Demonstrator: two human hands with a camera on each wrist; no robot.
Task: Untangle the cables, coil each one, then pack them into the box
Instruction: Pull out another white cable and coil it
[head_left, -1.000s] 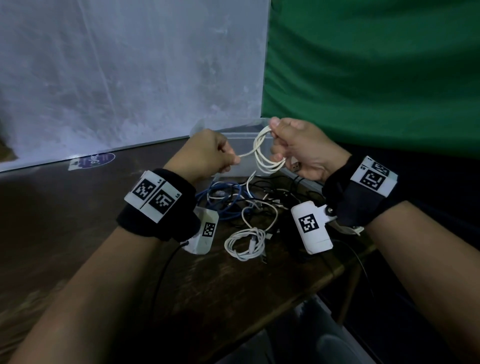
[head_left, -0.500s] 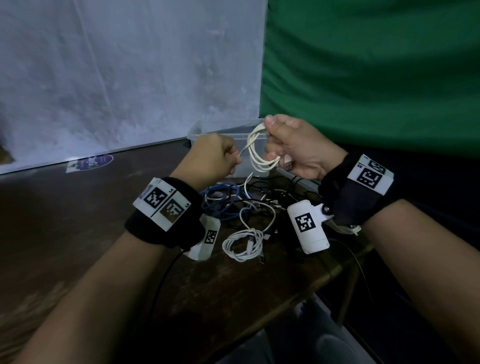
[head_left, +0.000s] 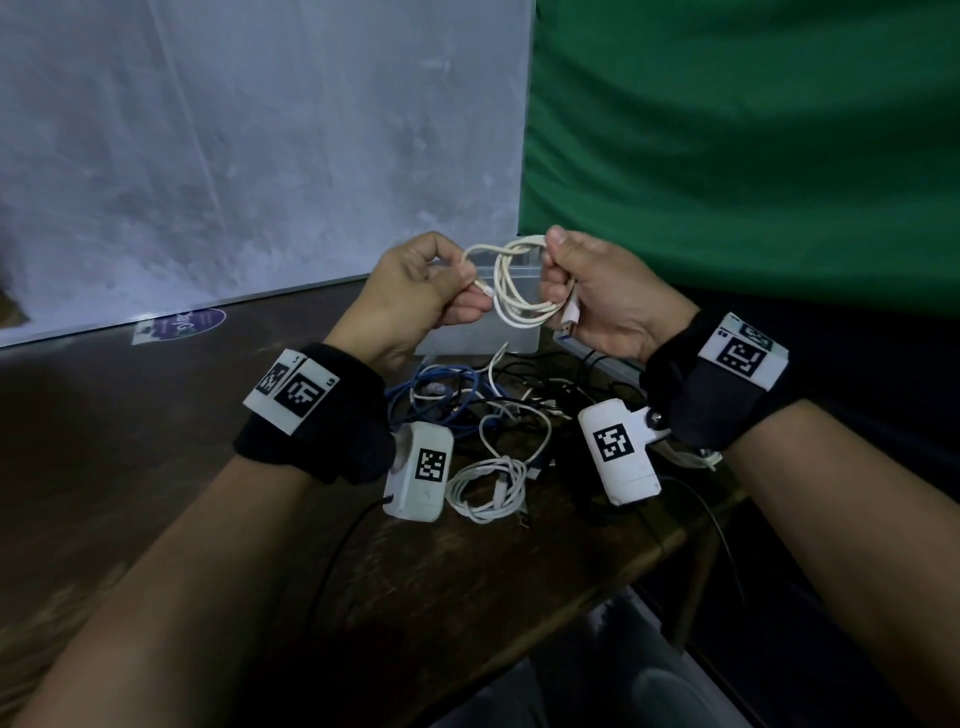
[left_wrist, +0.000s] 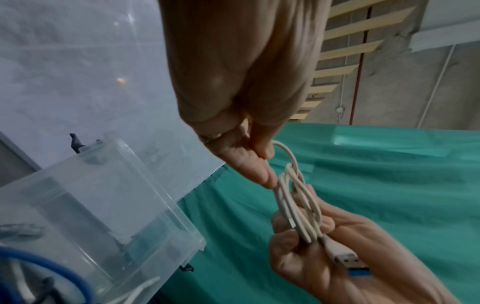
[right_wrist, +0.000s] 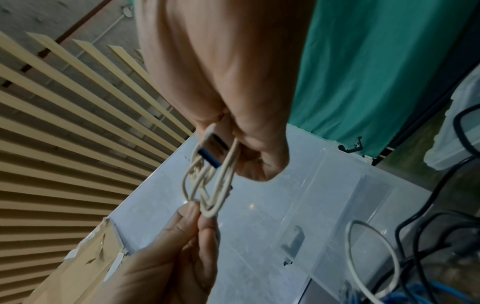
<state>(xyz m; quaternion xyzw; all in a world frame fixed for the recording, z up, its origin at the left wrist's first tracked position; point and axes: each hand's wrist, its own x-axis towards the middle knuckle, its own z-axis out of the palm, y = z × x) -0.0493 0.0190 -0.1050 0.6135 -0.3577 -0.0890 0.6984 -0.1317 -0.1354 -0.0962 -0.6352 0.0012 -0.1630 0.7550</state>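
A cream USB cable (head_left: 511, 291) hangs in small loops between both hands, above the table. My right hand (head_left: 587, 296) grips the bundled loops, with the USB plug (left_wrist: 345, 261) sticking out below the fist. My left hand (head_left: 431, 291) pinches the cable's thin free end (head_left: 480, 286) between thumb and fingers. In the right wrist view the loops (right_wrist: 210, 181) run from the right fist down to the left fingertips (right_wrist: 205, 224). The clear plastic box (head_left: 483, 332) stands open on the table just behind the hands. A tangle of blue, black and white cables (head_left: 467, 395) lies below.
A coiled white cable (head_left: 488, 488) lies at the near side of the pile. The dark wooden table (head_left: 130, 467) ends close on the right, at its edge (head_left: 649, 561). A grey board and a green cloth (head_left: 727, 130) stand behind. The box lid (right_wrist: 454, 127) lies to the right.
Both hands have risen slightly. The left hand has moved from a taut pull on the cable to pinching its free end by the loops, which now hang wider.
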